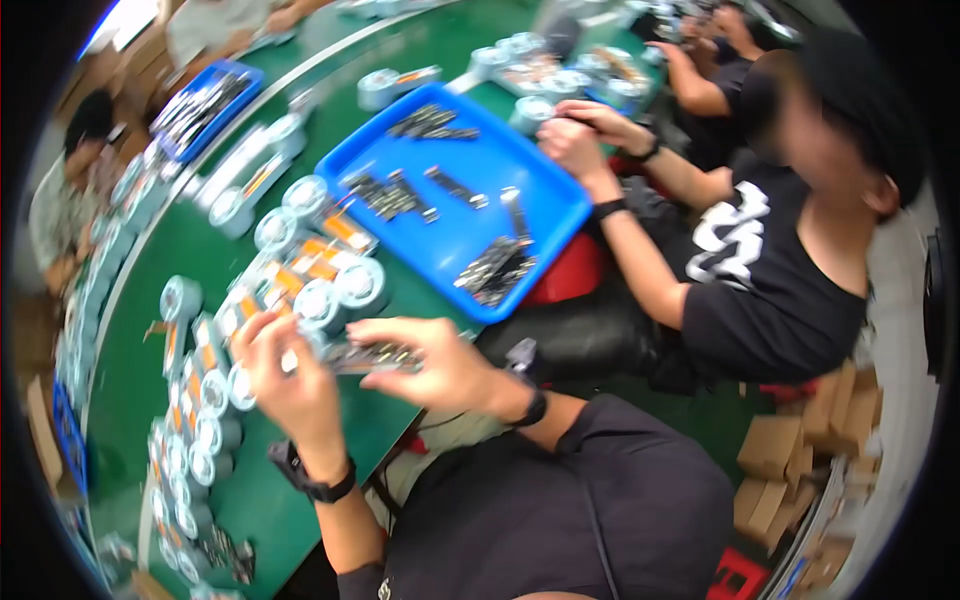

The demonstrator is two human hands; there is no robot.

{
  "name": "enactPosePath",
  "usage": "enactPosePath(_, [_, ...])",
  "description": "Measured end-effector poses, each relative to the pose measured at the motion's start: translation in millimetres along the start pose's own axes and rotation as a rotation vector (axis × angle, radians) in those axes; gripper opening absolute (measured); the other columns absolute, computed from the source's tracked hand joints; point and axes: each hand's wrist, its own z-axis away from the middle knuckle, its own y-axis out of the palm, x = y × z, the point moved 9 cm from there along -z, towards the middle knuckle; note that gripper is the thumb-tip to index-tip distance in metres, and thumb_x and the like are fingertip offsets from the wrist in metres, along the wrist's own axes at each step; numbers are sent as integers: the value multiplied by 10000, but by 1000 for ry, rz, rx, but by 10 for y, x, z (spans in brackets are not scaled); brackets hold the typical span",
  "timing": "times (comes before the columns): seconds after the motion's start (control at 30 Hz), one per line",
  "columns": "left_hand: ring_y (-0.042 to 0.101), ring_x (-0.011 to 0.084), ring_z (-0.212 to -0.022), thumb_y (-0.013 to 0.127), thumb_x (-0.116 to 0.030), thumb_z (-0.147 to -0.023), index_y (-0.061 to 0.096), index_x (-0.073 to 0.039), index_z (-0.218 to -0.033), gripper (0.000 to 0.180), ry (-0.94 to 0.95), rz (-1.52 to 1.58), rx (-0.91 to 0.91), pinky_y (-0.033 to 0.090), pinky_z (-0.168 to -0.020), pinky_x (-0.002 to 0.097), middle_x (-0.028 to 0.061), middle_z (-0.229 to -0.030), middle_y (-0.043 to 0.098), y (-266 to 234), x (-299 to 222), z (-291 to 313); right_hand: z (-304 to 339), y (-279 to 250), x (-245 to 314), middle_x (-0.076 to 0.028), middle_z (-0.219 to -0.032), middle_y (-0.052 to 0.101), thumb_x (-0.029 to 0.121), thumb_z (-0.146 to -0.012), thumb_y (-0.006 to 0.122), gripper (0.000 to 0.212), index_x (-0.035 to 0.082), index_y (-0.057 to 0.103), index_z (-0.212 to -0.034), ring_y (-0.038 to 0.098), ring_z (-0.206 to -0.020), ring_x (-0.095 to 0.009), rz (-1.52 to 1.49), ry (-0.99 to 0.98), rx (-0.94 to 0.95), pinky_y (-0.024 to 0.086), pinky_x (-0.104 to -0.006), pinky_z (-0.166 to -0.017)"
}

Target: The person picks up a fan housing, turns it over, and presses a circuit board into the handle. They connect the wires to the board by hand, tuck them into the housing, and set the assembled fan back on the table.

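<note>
Both hands grip a bundle of small dark metal parts (pixel 375 355) above the green bench (pixel 140 330): right hand (pixel 440 365) pinches its right end, left hand (pixel 285 375) its left; long axis runs left-right.

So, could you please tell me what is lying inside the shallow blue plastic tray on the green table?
The shallow blue plastic tray holds several loose heaps of small dark metal parts; blur hides what they are. A co-worker's hand covers its far right corner.
</note>
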Motion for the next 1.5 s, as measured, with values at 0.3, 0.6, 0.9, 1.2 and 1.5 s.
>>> enactPosePath(0.3, [635,315,-1071,838,-199,-788,711,-59,-1033,310,56,119,769,499,-924,428,79,-1053,710,143,-241,383,318,-91,-183,-176,-1127,746,-39,-801,810,304,-43,719,-1090,727,-1026,-224,-215,118,169,579,-322,-883])
enactPosePath(0.6, [604,278,-955,861,-185,-730,700,-81,-975,311,182,-34,667,483,-855,405,44,-962,685,-19,-296,515,248,66,-122,-179,-1095,741,16,-800,802,350,-20,711,-1137,731,-982,-286,-34,42,274,579,-345,-846])
enactPosePath(0.9, [598,284,-1001,844,-166,-713,680,-84,-975,320,135,-160,488,457,-872,432,45,-969,665,72,21,872,281,278,-483,-147,-1112,747,15,-806,781,343,10,726,-1145,713,-1023,-314,114,38,401,581,-387,-858])
enactPosePath(1.2, [617,297,-998,844,-133,-695,678,-94,-964,319,-39,-225,664,468,-881,420,43,-959,681,120,69,830,270,414,-449,-129,-1083,750,14,-784,790,348,17,731,-1127,702,-1004,-308,284,-5,464,570,-402,-851])
enactPosePath(1.5, [662,225,-872,854,-70,-726,680,-57,-952,285,136,140,568,522,-810,336,68,-1025,708,-104,-60,611,255,46,-43,-184,-1310,594,201,-869,770,356,27,690,-1169,603,-1177,-321,15,-123,22,512,-409,-931])
